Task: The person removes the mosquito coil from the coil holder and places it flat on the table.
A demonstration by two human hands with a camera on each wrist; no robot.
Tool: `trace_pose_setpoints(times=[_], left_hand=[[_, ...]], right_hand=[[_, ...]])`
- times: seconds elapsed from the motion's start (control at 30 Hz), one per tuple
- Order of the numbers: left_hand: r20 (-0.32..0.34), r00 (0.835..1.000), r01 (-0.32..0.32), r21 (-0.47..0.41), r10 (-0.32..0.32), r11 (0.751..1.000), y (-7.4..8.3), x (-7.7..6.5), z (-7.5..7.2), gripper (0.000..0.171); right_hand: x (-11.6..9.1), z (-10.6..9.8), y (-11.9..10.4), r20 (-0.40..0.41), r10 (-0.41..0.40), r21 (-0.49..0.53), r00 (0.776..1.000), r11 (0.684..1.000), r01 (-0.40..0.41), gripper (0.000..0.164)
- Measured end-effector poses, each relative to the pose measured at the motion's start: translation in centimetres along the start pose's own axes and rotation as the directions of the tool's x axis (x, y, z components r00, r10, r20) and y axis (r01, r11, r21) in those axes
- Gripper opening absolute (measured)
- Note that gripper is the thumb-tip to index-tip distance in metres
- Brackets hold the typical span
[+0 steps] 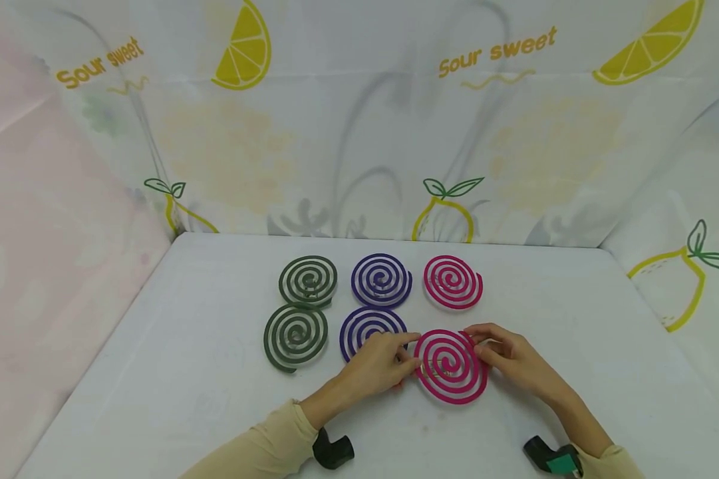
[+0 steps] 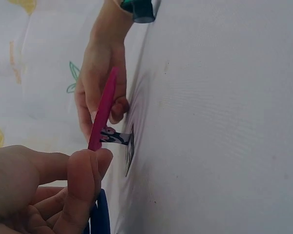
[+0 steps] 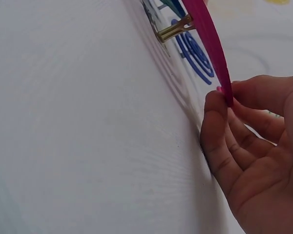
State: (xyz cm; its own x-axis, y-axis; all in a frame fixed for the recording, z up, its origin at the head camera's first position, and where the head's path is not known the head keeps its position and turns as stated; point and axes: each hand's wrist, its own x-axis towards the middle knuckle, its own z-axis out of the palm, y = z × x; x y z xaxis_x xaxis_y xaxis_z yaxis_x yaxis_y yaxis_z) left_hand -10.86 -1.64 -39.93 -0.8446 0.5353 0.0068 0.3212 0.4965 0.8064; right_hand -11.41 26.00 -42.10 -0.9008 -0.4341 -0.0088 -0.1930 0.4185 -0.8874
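Observation:
A pink mosquito coil (image 1: 451,366) sits raised on a small metal stand, seen edge-on in the right wrist view with the stand (image 3: 175,30) between it and the table. My left hand (image 1: 376,364) pinches its left rim with thumb and index finger. On the opposite side, my right hand (image 1: 511,354) pinches the right rim near the coil's outer end. Partly behind the left hand lies a purple coil (image 1: 359,326). Most of the stand is hidden under the pink spiral in the head view.
Farther back are another pink coil (image 1: 453,282), a second purple coil (image 1: 381,280) and a green coil (image 1: 308,278). Another green coil (image 1: 296,336) lies at the left, touching the one behind it. The white table (image 1: 173,372) meets a lemon-printed cloth (image 1: 335,133) at the back.

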Motion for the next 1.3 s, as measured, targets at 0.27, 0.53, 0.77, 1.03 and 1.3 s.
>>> trace_pose_setpoints(times=[0.27,0.53,0.77,1.03,1.3], left_hand=[[0.004,1.0,0.008,0.004,-0.008,1.0,0.6,0.5,0.1,0.043],[-0.006,0.999,0.038,-0.024,-0.038,0.999,0.5,0.6,0.0,0.042],[-0.023,1.0,0.015,-0.036,-0.015,0.999,0.5,0.7,-0.1,0.041],[-0.013,0.999,0.036,-0.1,-0.038,0.994,0.5,0.6,-0.3,0.041],[-0.008,0.999,0.044,-0.118,-0.045,0.992,0.4,0.7,-0.1,0.04]], right_hand=[[-0.4,-0.4,-0.1,-0.03,-0.003,-0.012,1.0,1.0,0.002,0.037],[-0.3,-0.8,-0.5,-0.017,-0.04,0.024,0.999,0.999,0.04,0.037],[-0.3,-1.1,-0.6,-0.02,-0.008,0.045,1.0,0.999,0.008,0.038],[-0.3,-1.4,-0.8,0.021,0.088,0.129,0.996,0.988,-0.09,0.041],[-0.4,-1.2,-0.5,0.027,0.14,0.138,0.99,0.98,-0.142,0.042]])
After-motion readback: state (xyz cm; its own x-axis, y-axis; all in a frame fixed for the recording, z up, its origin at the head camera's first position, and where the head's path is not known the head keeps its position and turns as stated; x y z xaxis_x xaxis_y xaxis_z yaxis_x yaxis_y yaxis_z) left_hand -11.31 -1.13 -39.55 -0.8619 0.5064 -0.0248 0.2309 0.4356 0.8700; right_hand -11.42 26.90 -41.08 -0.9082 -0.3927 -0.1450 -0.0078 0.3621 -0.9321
